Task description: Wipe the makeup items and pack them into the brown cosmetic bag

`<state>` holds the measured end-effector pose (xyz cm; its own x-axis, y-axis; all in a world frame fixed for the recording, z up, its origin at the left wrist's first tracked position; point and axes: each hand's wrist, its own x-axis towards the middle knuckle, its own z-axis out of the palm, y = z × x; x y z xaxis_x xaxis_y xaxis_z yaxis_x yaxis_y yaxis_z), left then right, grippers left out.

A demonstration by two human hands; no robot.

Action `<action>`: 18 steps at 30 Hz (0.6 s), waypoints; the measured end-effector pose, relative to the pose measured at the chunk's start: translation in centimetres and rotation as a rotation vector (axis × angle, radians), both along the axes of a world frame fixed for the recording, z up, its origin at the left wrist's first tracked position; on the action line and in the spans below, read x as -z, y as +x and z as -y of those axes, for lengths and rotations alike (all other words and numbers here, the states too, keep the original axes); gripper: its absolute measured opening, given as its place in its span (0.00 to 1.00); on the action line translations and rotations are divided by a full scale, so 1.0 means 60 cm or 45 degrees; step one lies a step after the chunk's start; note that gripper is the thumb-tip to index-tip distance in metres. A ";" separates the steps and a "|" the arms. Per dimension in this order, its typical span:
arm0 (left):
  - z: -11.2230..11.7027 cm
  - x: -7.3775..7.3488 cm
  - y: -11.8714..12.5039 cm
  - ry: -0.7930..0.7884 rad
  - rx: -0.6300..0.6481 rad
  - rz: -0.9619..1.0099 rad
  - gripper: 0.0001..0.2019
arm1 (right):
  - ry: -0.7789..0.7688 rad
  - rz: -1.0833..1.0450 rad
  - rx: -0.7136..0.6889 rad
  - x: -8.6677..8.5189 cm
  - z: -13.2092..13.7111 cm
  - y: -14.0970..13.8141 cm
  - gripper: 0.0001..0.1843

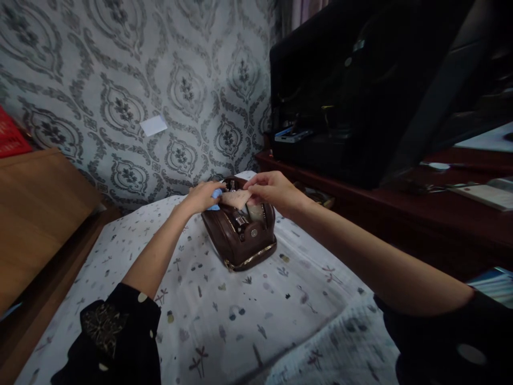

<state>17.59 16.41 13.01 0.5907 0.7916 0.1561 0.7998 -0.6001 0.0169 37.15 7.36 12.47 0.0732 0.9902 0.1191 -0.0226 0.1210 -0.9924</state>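
Observation:
A dark brown leather bag point(228, 230) with gold-toned zippers lies unzipped on the patterned white cloth. Small items show in its opening, among them a shiny tube-like piece point(240, 220). My right hand point(274, 190) pinches one end of a flat pinkish-beige piece point(235, 199), perhaps paper, held over the bag's mouth. My left hand point(202, 197) is closed at the bag's left rim, with a crumpled light-blue piece point(215, 199) at its fingers. Whether the left fingertips also touch the beige piece, I cannot make out.
The white printed cloth point(224, 331) covers the surface under the bag. To the right a large black screen point(340, 96) stands on a dark red-brown desk point(404, 198). A wooden box-like piece point(48, 208) is at the left, and patterned wallpaper point(184, 85) rises behind.

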 end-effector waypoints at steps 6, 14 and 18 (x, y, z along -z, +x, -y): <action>0.001 0.000 0.001 0.002 0.020 -0.017 0.23 | 0.049 0.167 -0.047 0.019 0.008 0.006 0.10; 0.007 -0.003 0.001 0.004 -0.008 -0.053 0.21 | 0.277 0.762 -0.007 0.046 0.035 0.011 0.12; 0.005 -0.001 0.001 0.002 -0.004 -0.020 0.20 | 0.348 0.931 0.049 0.048 0.038 0.012 0.13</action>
